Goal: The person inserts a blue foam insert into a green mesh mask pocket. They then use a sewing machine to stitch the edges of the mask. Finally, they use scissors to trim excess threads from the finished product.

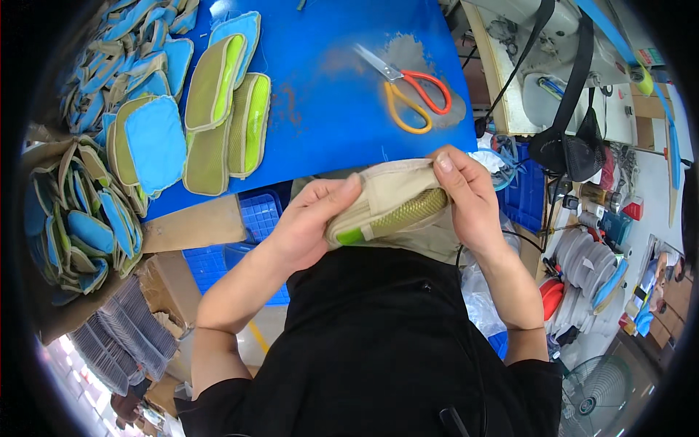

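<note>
Between my two hands, just off the front edge of the blue table, is a small beige fabric pouch (389,200) with a mesh panel and a bright green patch. My left hand (309,218) pinches its left end, thumb on top. The right end is gripped by my right hand (466,193), thumb also on top. Fingers underneath are partly hidden by the pouch. Beyond my hands, scissors (408,86) with one red and one yellow handle lie on the table, blades pointing to the far left.
Finished-looking green and tan pouches (218,109) lie on the blue table (320,44) at left, beside a large heap of blue ones (116,58). A cardboard box (65,313) full of pouches stands nearer left. At right are a sewing machine (553,102) and a fan (593,397).
</note>
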{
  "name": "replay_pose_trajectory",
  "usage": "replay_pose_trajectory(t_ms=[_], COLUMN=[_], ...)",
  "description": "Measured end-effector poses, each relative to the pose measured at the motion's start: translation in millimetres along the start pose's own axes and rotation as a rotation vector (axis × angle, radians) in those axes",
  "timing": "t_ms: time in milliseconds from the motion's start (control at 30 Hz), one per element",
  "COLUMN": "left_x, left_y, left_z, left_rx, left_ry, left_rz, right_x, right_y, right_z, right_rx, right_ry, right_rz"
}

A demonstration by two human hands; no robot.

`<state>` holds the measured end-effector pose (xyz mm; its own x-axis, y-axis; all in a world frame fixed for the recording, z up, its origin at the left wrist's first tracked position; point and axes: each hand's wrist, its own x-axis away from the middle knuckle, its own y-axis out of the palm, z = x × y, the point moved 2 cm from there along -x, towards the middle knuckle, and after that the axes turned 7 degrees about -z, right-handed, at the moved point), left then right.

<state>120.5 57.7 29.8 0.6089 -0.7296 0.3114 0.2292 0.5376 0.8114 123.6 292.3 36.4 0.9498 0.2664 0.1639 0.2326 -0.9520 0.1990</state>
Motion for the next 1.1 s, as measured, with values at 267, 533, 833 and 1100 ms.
replay_pose_trajectory(t_ms=[267, 533, 833, 1100], left_x=[0.5, 3.1, -8.5, -19.2], left_y=[-14.0, -19.5, -4.1, 2.2], left_z=[2.7, 13.5, 26.4, -1.0], left_rx=[-0.038, -0.073, -0.487, -0.181], left_ry=[0.075, 0.188, -0.098, -0.248], left_rz=[-0.023, -0.005, -0.171, -0.131], right_x=[-6.5, -10.7, -18.4, -19.8], right_y=[12.6, 17.1, 17.3, 17.1], right_z=[9.6, -1.1, -15.9, 5.5], right_rx=[-0.624, -0.641, -0.176, -0.323], right_ry=[0.211, 0.328, 0.085, 0.134], right_rz=[0.064, -0.094, -0.213, -0.185])
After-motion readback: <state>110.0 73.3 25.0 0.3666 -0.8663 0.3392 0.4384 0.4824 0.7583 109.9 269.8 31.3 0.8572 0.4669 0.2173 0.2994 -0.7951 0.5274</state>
